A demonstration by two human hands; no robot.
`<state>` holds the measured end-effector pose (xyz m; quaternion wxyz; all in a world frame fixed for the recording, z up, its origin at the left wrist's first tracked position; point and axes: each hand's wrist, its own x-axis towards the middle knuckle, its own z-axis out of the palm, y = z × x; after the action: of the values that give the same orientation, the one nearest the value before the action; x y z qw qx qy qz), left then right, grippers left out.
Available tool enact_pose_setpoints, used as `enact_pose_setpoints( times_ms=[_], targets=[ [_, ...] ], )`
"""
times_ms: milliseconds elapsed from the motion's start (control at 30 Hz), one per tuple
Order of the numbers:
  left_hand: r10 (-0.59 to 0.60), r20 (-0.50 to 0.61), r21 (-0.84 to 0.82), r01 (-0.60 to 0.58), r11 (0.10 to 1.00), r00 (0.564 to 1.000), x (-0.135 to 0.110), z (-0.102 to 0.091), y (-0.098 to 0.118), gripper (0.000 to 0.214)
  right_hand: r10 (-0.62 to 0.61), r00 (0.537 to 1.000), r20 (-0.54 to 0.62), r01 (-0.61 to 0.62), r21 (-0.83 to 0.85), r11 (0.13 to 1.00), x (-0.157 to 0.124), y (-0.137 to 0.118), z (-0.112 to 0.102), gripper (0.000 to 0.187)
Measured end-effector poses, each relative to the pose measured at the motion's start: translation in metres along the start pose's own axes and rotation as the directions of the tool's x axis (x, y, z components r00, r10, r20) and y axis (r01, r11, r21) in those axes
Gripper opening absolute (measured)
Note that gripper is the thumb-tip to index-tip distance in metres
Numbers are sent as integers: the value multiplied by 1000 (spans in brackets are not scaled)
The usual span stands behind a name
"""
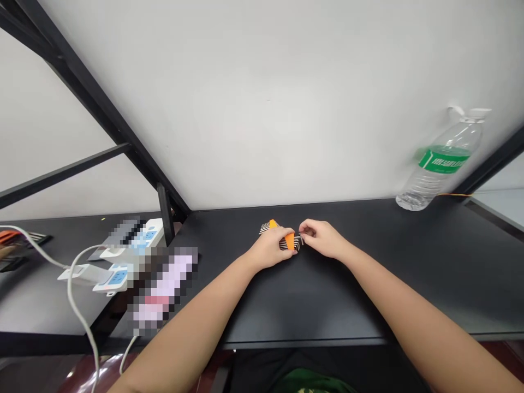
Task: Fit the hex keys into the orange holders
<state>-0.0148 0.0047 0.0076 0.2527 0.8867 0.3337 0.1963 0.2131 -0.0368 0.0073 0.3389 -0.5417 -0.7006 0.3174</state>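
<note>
item, orange holder [290,241] filled with hex keys [284,246]: lay under the hands around the middle of the black table [335,311]; whether it touched the top or was lifted, i could not tell.

item, left hand [268,248]: wrapped over the holder, thumb and fingers clasping it, i judged to steady it and leave the bent key ends clear on the right.

item, right hand [321,237]: fingertips drawn together just beside those bent ends, i judged for fine work; whether they pinched a key was too small for me to tell.

item, water bottle [444,158]: stood at the back right by the white wall [286,109], well apart from both hands, likely put there out of the way.

item, white power strips [114,278] and cable [69,289]: sat left of the forearms; the cable drooped past the front edge.

room: i counted bare tabletop before the holder and to its right; the wall bounded the back, the metal frame [164,213] the left.
</note>
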Motion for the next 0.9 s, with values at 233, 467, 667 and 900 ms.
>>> enact_pose_setpoints(
  times_ms=[233,467,667,900],
  targets=[
    [40,42,-40,-38,998,998,3,-1,3,34,-13,998,65,14,-24,1000,0,-3,7,13],
    [8,52,-53,-5,999,999,1,0,3,41,71,996,54,-67,-83,994,-2,-1,2,14],
    [-72,8,-54,73,996,997,-1,-3,-6,51,122,992,34,-110,-243,964,-3,4,-14,11],
    [-70,-17,-28,70,997,997,0,-4,-12,51,-9,1000,3,9,-561,827,-8,12,-20,26]
  ],
)
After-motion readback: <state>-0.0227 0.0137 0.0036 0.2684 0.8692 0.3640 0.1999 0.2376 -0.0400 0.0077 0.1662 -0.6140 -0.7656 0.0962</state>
